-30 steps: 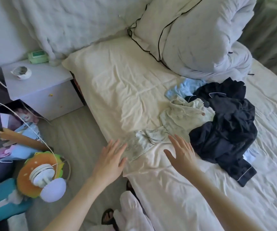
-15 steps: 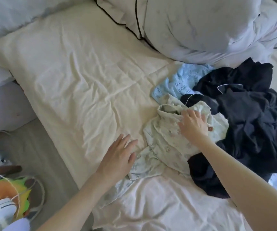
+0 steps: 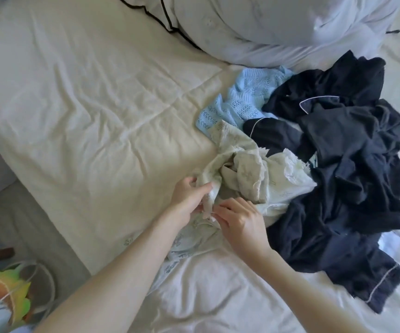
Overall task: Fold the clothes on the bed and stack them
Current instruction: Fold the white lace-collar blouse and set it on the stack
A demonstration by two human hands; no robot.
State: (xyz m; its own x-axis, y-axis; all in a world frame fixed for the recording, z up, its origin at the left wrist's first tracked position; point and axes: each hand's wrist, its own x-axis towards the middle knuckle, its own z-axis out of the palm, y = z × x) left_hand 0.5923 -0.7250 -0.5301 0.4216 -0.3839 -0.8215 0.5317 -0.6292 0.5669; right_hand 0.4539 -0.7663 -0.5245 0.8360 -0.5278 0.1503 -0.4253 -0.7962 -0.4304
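A crumpled pale green printed garment (image 3: 244, 169) lies in the middle of the bed, at the left edge of a pile of clothes. My left hand (image 3: 189, 200) grips its bunched lower edge. My right hand (image 3: 239, 221) pinches the same fabric just beside it. Behind the garment lies a light blue knitted piece (image 3: 244, 97). To the right sprawls a dark navy garment with white piping (image 3: 352, 169), partly covering the pale one.
The cream bed sheet (image 3: 86, 111) stretches out to the left of the pile. A bundled white duvet with black piping (image 3: 278, 22) lies at the head. Floor and a colourful toy (image 3: 4, 299) sit at lower left, past the mattress edge.
Both hands have come together on the pale garment's near edge and gathered it; before, the right hand rested on its top and the left lay flat. The camera has moved closer.
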